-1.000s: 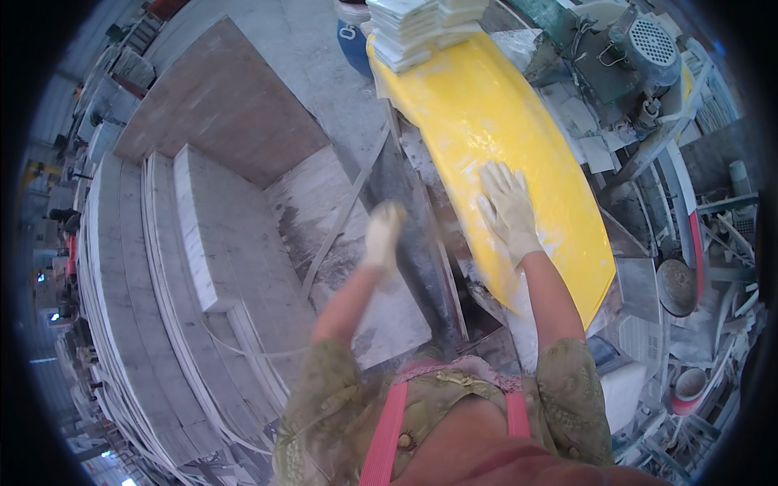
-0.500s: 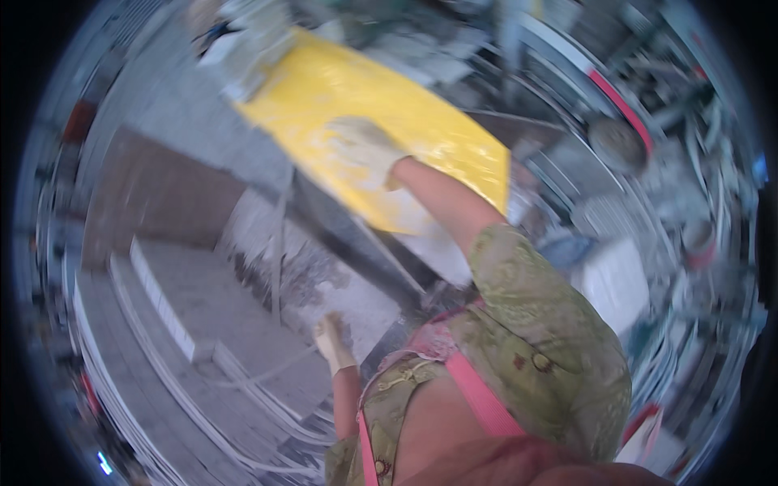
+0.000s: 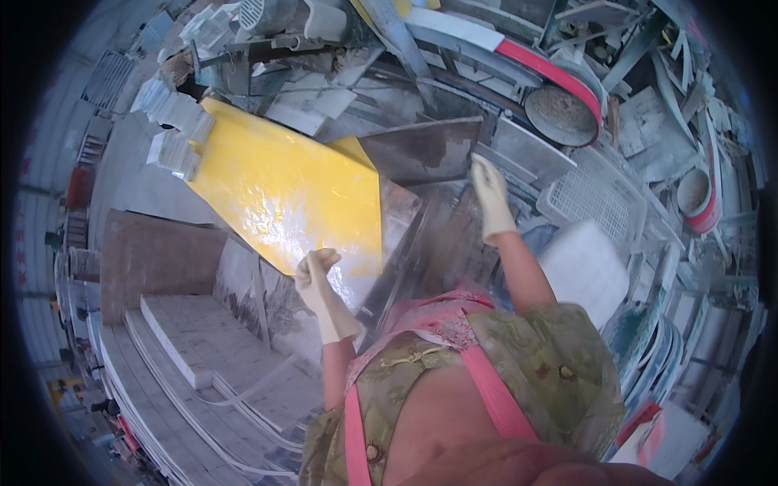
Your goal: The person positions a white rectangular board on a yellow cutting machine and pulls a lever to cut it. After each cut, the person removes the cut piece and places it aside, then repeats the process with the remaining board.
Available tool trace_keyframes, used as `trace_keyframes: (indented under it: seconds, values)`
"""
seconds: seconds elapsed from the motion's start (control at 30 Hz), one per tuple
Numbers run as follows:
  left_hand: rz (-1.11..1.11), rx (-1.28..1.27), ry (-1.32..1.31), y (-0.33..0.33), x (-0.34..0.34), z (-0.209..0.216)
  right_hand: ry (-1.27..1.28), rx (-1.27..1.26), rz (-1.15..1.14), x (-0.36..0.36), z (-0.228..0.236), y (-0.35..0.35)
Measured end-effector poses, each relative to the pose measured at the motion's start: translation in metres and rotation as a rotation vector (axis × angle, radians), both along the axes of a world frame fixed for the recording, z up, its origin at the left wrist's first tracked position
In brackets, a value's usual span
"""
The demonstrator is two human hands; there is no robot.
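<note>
A yellow sloping panel (image 3: 284,186), shiny and dusted with white powder, stands in front of me. At its lower edge is my left hand (image 3: 318,279) in a pale rubber glove. Its fingers are curled closed, and whatever they may hold is hidden. My right hand (image 3: 491,194), gloved the same way, reaches out to the right with its fingers extended. Its fingertips are at the right end of a dark brown board (image 3: 425,150), but I cannot tell whether they touch. Between my hands lies a dark, powder-smeared surface (image 3: 438,243).
Stacked grey boards (image 3: 235,336) lie at my left below a brown sheet (image 3: 154,263). To the right are a white block (image 3: 587,267), a perforated white crate (image 3: 596,198) and a round pan of grainy material (image 3: 559,113). Scrap pieces crowd the far right.
My right hand has left the yellow panel and moved right to the brown board. My left hand has risen to the panel's lower edge. The view has shifted, putting the panel further left.
</note>
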State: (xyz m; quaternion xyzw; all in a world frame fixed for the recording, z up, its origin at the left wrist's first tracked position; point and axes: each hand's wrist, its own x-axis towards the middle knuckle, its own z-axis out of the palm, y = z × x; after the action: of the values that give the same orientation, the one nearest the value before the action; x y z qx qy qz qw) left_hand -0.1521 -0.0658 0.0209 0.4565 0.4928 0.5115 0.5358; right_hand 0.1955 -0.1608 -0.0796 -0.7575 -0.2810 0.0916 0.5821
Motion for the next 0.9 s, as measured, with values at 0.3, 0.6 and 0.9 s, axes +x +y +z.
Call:
trace_keyframes:
  seconds: [0.3, 0.6, 0.9]
  values:
    - [-0.174, -0.077, -0.022, 0.013, 0.047, -0.006, 0.301, -0.001, -0.249, 0.047, -0.018, -0.099]
    - [-0.148, -0.118, -0.004, 0.030, 0.039, -0.032, 0.205, -0.024, -0.155, 0.077, 0.016, -0.064]
    - [0.027, -0.150, -0.070, 0.034, 0.037, -0.028, -0.150, -0.104, -0.006, 0.165, -0.005, 0.017]
